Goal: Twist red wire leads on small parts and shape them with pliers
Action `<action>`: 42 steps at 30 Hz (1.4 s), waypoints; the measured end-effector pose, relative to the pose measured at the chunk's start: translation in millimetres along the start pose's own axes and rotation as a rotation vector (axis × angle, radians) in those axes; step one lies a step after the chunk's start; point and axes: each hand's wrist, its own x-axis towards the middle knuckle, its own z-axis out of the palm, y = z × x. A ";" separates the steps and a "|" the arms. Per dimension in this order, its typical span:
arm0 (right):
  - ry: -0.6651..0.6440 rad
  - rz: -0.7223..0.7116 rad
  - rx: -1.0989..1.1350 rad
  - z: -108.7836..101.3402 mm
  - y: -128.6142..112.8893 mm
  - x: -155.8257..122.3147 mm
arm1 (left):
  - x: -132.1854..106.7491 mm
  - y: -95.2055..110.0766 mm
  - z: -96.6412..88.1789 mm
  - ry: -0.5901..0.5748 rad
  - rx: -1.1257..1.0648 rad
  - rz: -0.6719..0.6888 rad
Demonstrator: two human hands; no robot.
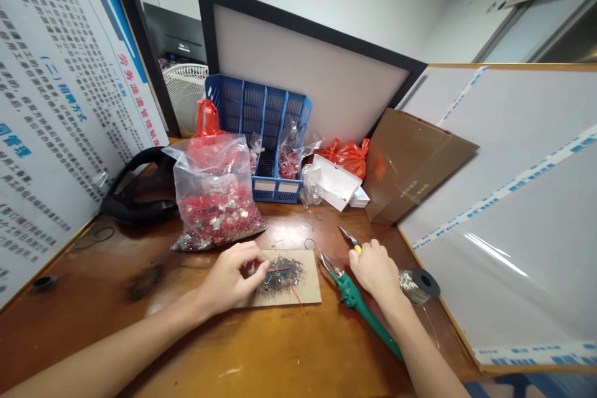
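My left hand [242, 275] is closed in a pinch over the left part of a scorched cardboard piece [310, 291], with a thin red wire [278, 270] reaching right from its fingertips. A small orange-red wire [297, 299] lies across the front edge of the cardboard. Closed around yellow handles, my right hand [374, 267] grips pliers [349, 237] whose pointed metal jaws face away to the left. Between the hands rests a green-handled soldering iron [361, 305], its metal tip end close to the cardboard's right edge. A spool of solder wire [422, 286] lies beside my right wrist.
Behind the cardboard stand a clear bag of red wired parts [219, 211] and a blue divided basket [276, 189]. A white box [333, 181], red bags [352, 158] and a brown board [410, 168] are at the back right. A black padded ring [135, 208] lies left.
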 end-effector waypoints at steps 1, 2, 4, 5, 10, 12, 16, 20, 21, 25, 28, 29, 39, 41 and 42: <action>-0.002 0.019 0.053 -0.9 1.1 3.7 | 0.1 0.4 0.2 0.002 -0.016 -0.008; -0.006 0.029 0.116 -3.1 2.0 7.0 | 0.5 0.8 0.3 0.007 -0.033 -0.020; -0.013 0.020 0.263 -10.7 0.4 11.8 | 1.9 1.3 0.4 0.019 -0.068 -0.050; -0.012 -0.006 0.349 -15.4 -3.0 13.1 | 2.7 1.3 0.3 0.028 -0.085 -0.066; -0.141 -0.190 0.950 -30.1 -51.2 5.7 | 5.5 -0.4 -1.7 0.089 -0.142 -0.161; -0.224 -0.266 1.154 -27.9 -76.7 -1.3 | 5.5 -1.6 -2.7 0.108 -0.155 -0.189; -0.456 -0.349 1.459 -14.5 -105.3 -16.2 | 5.2 -5.2 -3.7 0.130 -0.183 -0.231; -0.346 -0.418 1.398 -2.2 -106.9 -32.7 | 6.5 -6.2 -4.3 0.157 -0.214 -0.224; -0.299 -0.394 1.366 -0.4 -107.8 -36.8 | 7.0 -5.3 -4.5 0.167 -0.218 -0.209; -0.211 -0.299 1.237 3.2 -118.9 -50.2 | 8.5 1.2 -5.6 0.181 -0.227 -0.130; -0.273 -0.309 1.245 5.5 -125.6 -54.9 | 9.1 3.9 -5.7 0.191 -0.224 -0.065; -0.284 -0.306 1.255 6.2 -126.2 -55.2 | 9.1 3.7 -5.5 0.189 -0.228 -0.055; -0.401 -0.484 1.242 -4.4 -117.7 -47.9 | 3.8 -6.9 -7.1 -0.014 -0.376 -0.054; -0.383 -0.493 1.233 -5.3 -117.2 -46.6 | 4.7 -5.7 -7.2 -0.031 -0.355 -0.032; -0.372 -0.502 1.228 -5.2 -116.9 -45.8 | 5.2 -5.1 -7.0 -0.043 -0.349 -0.031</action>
